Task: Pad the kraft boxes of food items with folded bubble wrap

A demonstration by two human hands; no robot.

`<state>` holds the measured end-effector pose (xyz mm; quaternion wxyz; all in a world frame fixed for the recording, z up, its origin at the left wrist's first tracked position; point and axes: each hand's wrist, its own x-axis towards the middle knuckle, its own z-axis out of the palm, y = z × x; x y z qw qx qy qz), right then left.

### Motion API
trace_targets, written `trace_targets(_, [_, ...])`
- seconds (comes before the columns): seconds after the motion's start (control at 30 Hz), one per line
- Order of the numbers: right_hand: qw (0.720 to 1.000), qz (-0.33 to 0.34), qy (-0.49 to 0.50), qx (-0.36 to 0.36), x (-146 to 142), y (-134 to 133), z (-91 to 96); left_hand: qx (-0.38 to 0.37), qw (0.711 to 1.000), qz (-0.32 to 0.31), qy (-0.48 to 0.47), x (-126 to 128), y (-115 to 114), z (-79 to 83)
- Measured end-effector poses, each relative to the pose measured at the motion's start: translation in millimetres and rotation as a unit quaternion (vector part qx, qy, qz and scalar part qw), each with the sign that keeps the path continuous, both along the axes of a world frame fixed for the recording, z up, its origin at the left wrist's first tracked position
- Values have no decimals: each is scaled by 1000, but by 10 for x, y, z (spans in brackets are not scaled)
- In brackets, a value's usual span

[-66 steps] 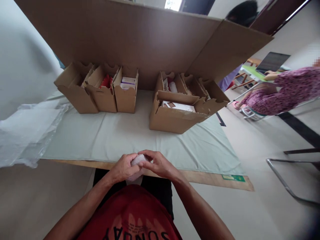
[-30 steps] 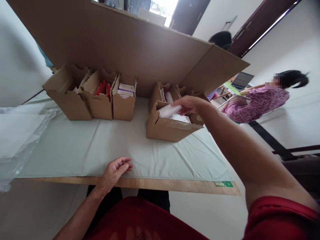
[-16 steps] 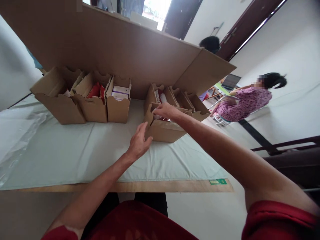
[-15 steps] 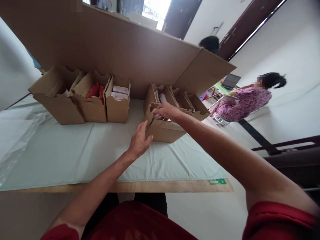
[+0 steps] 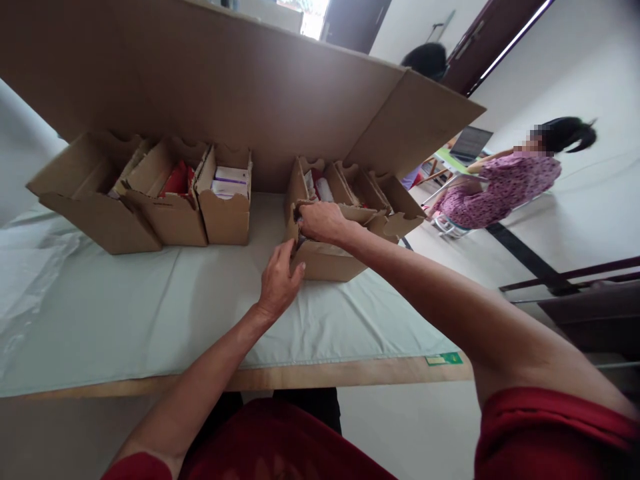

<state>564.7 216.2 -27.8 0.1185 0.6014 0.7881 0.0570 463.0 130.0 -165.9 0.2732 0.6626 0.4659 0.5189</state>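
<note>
My right hand (image 5: 323,222) reaches down into the front cardboard box (image 5: 333,262) of the right-hand group; its fingertips are hidden inside the box. At that box's left corner is my left hand (image 5: 280,279), fingers and thumb apart, with nothing held. Whether it touches the cardboard is hard to tell. Right behind stands another cardboard box (image 5: 295,187) with a red and white packet (image 5: 323,187) in it. Two more cardboard boxes, one of them an open box (image 5: 395,193), stand farther right.
On the left stand three cardboard boxes: a wide one (image 5: 100,217), one with red packets (image 5: 177,179), and one with white cartons (image 5: 231,175). A tall cardboard panel (image 5: 280,93) rises behind. Clear plastic sheeting (image 5: 35,273) lies at left. A person (image 5: 505,187) sits beyond the table, at right.
My right hand has gone deeper into the front box, its fingers now out of sight. My left hand stays by the box's corner. The whole view has shifted slightly.
</note>
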Motion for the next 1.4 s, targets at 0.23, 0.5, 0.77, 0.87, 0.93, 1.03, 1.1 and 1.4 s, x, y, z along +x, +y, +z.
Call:
trace_targets(0.23, [999,-4,33,-16,64,-3,-5,3,1000,11,2,23,2,-12])
trace_targets(0.5, [957,-12,277,81,669,-446,349,9,1000,18,23,-41,-47,-33])
trace_targets(0.77, [850,-112,479,188,1775,-1647,-156,-26,999,28,6,-174,17,-184])
trace_targets(0.87, [817,-187,514,183,2112,-1737,-676,-63,998,-22,-16,-215,99,-314])
trace_targets(0.93, [811,-192,528,165,2191,-1632,-971,-91,993,-54,-48,-194,154,-384])
trace_targets(1.03, [795,-162,570,127,2095,-1329,-1227,-115,982,-112,-100,-85,213,-416])
trace_targets(1.1, [775,-132,610,104,1969,-1125,-1288,-112,976,-145,-122,14,230,-392])
trace_targets(1.4, [744,-118,638,158,1458,-1174,-1187,-77,986,-76,-129,-127,-15,-179])
